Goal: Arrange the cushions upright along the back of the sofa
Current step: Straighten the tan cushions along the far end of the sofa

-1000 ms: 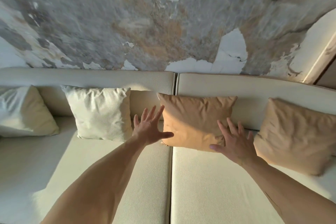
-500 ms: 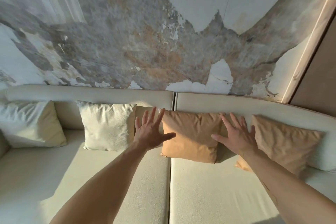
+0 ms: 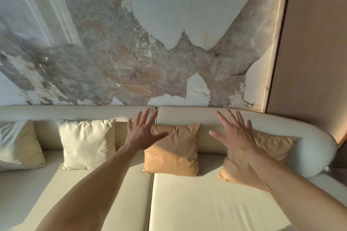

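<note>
Both hands were spread flat with straight, splayed fingers and held nothing. The left hand [image 3: 141, 133] was raised in front of the sofa back, its thumb overlapping the upper left corner of the middle tan cushion [image 3: 173, 153]; whether it touched the fabric could not be told. The right hand [image 3: 234, 135] was lifted at the same height, just left of the right tan cushion [image 3: 274, 146], and the right forearm crossed in front of that cushion's lower part. The middle tan cushion stood upright against the backrest, right of the seam between the two seat sections. The right tan cushion leaned on the curved end of the sofa [image 3: 187, 202], tilted toward the corner. Left of the seam a white cushion [image 3: 87, 144] stood upright against the backrest, and farther left a cream cushion [image 3: 17, 144] leaned back at the picture's edge, partly cut off. All four sat well apart along the back of the pale sofa. Behind it rose a wall [image 3: 131, 52] of peeling grey and ochre plaster, and a tan panel [image 3: 315, 43] stood at the right.
</note>
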Tool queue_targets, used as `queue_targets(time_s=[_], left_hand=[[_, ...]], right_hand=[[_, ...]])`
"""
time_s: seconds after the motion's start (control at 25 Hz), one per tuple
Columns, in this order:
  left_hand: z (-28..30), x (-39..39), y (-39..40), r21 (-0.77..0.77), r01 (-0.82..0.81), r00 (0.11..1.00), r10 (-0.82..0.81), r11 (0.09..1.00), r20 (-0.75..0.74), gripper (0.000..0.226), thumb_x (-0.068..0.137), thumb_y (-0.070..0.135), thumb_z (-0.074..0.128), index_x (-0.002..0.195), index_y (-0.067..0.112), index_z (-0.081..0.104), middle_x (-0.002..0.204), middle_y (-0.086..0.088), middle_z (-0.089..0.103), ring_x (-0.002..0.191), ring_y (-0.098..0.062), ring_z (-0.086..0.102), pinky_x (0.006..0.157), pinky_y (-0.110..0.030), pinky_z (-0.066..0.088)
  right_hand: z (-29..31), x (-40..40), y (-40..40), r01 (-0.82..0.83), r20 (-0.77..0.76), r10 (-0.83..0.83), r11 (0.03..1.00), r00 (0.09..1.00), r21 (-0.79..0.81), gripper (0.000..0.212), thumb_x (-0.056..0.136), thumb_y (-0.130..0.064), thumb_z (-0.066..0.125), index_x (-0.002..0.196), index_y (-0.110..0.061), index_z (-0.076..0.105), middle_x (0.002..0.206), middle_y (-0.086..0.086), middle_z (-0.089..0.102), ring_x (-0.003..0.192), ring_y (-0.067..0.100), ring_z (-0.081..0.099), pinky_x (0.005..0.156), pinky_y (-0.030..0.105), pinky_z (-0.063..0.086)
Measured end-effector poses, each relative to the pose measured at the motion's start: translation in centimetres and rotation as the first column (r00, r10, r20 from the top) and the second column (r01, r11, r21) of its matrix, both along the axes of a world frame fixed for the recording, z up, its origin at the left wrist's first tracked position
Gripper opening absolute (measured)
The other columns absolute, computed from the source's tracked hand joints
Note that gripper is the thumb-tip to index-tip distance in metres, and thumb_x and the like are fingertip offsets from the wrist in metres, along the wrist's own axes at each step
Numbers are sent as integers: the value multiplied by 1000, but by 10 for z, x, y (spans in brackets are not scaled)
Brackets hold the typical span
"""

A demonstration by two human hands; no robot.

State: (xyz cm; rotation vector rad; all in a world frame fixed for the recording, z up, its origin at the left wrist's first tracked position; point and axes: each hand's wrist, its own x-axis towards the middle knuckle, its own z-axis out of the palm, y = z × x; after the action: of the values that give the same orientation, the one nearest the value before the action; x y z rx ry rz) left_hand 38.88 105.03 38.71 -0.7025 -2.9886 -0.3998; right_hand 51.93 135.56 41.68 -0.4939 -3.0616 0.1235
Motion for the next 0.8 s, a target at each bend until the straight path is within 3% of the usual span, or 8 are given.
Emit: queue_targets(time_s=[0.36, 0.52, 0.8], left_hand=[[4, 61, 129, -28, 21, 1000, -20, 999, 4, 100, 73, 91, 30, 154, 43, -1, 166, 5, -6, 152, -23, -3, 118, -57, 0], [1, 78, 158, -40, 50, 998, -49, 998, 25, 103, 68, 94, 23, 155, 43, 0, 166, 5, -4, 152, -24, -2, 118, -59, 2], [-25, 72, 169, -44, 71, 991, -65, 997, 118, 115, 55, 100, 7, 154, 44, -3, 165, 6, -8, 152, -22, -6, 118, -59, -2]], right_hand=[[-1, 102, 160, 105, 40, -106, 994, 994, 36, 81, 82, -81, 20, 153, -43, 6, 165, -4, 0, 151, 30, -1, 115, 62, 12], [-11, 125, 182, 143, 75, -141, 990, 987, -15, 88, 76, -82, 12, 154, -41, 5, 165, -2, 0, 151, 31, 0, 116, 61, 10], [-29, 129, 183, 181, 103, -176, 982, 979, -43, 82, 84, -78, 25, 154, -40, 6, 165, -2, -2, 151, 28, -3, 115, 62, 9]])
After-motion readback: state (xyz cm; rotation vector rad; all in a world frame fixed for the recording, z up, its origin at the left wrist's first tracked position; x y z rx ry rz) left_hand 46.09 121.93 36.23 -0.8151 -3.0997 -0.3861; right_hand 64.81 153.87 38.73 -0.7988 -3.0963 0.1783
